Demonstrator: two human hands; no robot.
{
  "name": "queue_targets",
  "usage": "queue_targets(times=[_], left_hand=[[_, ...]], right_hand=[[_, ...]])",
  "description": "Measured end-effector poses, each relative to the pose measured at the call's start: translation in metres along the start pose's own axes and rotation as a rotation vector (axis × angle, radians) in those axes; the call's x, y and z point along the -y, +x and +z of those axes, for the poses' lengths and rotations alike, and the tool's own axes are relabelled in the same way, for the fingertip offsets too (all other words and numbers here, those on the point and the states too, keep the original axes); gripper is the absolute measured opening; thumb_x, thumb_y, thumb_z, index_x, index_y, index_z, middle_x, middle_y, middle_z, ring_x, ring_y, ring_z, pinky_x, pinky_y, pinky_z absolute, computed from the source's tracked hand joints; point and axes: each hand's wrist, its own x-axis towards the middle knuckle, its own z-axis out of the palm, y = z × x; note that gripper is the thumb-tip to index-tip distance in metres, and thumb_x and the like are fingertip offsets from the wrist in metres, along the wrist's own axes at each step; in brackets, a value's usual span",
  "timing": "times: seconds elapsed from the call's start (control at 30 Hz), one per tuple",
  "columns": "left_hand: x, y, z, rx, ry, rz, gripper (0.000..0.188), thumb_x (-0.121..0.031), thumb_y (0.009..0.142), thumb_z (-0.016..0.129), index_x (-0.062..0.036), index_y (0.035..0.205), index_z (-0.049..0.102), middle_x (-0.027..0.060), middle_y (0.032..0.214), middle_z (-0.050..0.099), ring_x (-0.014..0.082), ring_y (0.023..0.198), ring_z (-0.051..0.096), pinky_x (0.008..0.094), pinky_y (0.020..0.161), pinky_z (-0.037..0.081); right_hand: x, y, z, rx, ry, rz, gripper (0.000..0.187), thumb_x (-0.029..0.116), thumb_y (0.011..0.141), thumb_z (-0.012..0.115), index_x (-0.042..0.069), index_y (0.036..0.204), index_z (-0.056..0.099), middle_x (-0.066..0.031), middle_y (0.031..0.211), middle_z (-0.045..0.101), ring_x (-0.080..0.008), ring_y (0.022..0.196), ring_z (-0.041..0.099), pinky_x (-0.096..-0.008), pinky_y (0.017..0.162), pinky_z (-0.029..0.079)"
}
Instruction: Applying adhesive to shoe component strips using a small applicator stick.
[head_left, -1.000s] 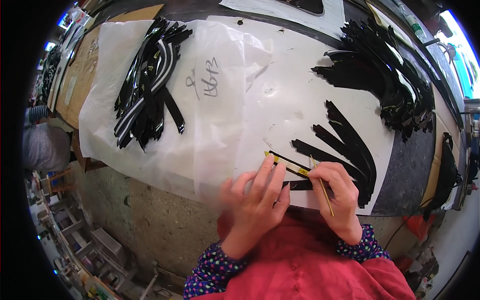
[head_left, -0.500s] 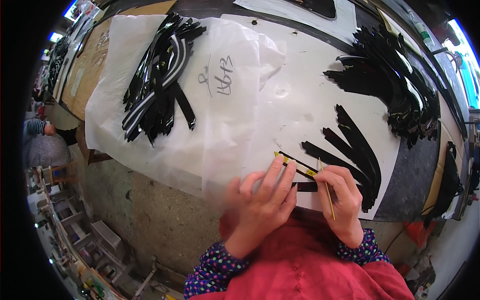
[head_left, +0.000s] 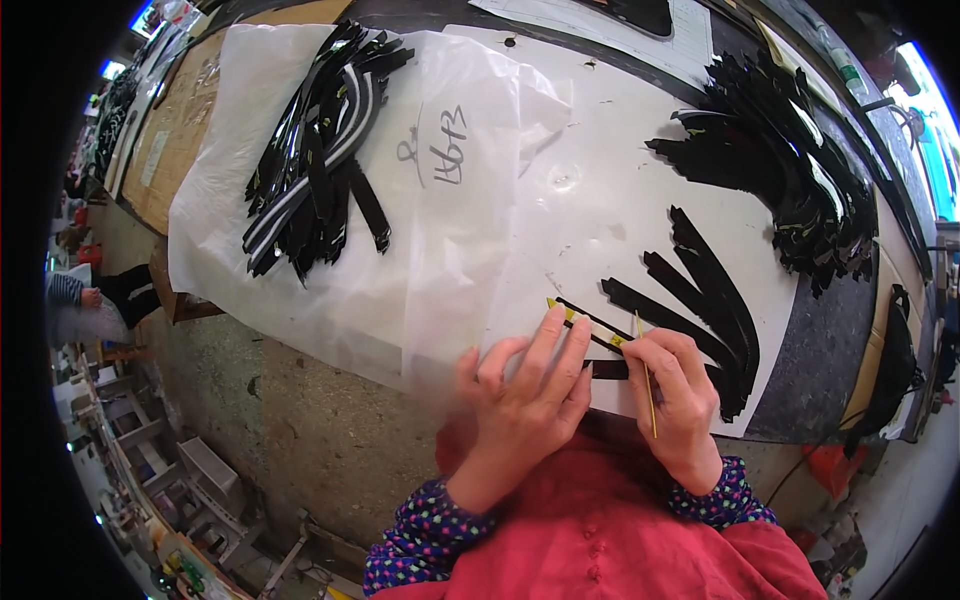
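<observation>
My left hand lies with fingers stretched out, the fingertips on a narrow black-edged strip with yellow pieces on the white sheet. In my right hand, thumb and fingers pinch a thin yellow stick at the strip's right end. Its lower tip, where it meets the work, is hidden by the fingers. Below the strip, a flat black piece runs between the two hands. Several curved black strips fan out just right of my right hand.
A bundle of glossy black strips with grey-white bands lies on translucent plastic sheeting at left. A larger black pile lies at the far right. Under the work is a white sheet. Another person's arm shows beyond the left edge.
The yellow stick has tilted slightly more upright in my right hand, which has shifted a little left. My left hand stays in place. The person at far left has moved.
</observation>
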Motion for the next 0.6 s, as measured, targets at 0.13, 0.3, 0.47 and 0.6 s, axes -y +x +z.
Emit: queue_targets(times=[0.13, 0.3, 0.47, 0.6], left_hand=[[0.0, 0.0, -0.001, -0.002, 0.002, 0.002, 0.048, -0.028, 0.084, 0.073, -0.0272, 0.131, 0.069, -0.0053, 0.144, 0.057, 0.0172, 0.113, 0.047, 0.0427, 0.109, 0.023], [0.0, 0.001, -0.001, -0.018, 0.039, 0.014, 0.043, -0.033, 0.088, 0.067, -0.0278, 0.132, 0.067, -0.0061, 0.141, 0.057, 0.0163, 0.111, 0.047, 0.0458, 0.107, 0.026], [0.001, 0.0, 0.0, -0.046, 0.024, -0.001, 0.042, -0.033, 0.088, 0.067, -0.0284, 0.13, 0.068, -0.0055, 0.142, 0.057, 0.0159, 0.111, 0.047, 0.0456, 0.106, 0.028], [0.002, -0.001, 0.005, -0.08, -0.006, -0.019, 0.041, -0.032, 0.087, 0.068, -0.029, 0.128, 0.069, -0.0053, 0.143, 0.057, 0.0153, 0.111, 0.048, 0.0462, 0.104, 0.03]], right_hand=[[0.001, 0.002, -0.003, 0.021, -0.008, 0.003, 0.025, -0.011, 0.083, 0.072, -0.001, 0.105, 0.066, -0.0151, 0.097, 0.063, -0.0303, 0.081, 0.066, -0.0357, 0.067, 0.054], [0.004, 0.007, -0.009, 0.021, 0.0, -0.016, 0.023, -0.01, 0.085, 0.071, -0.002, 0.106, 0.067, -0.0159, 0.1, 0.064, -0.0298, 0.083, 0.066, -0.035, 0.068, 0.055], [0.02, 0.024, -0.023, 0.097, 0.278, 0.061, 0.02, -0.006, 0.093, 0.066, -0.002, 0.112, 0.067, -0.0147, 0.096, 0.067, -0.0206, 0.072, 0.066, -0.0287, 0.064, 0.053], [0.01, 0.042, 0.007, 0.172, 0.44, 0.205, 0.012, 0.004, 0.102, 0.057, -0.003, 0.104, 0.066, -0.0088, 0.09, 0.067, -0.0113, 0.062, 0.058, -0.0243, 0.056, 0.047]])
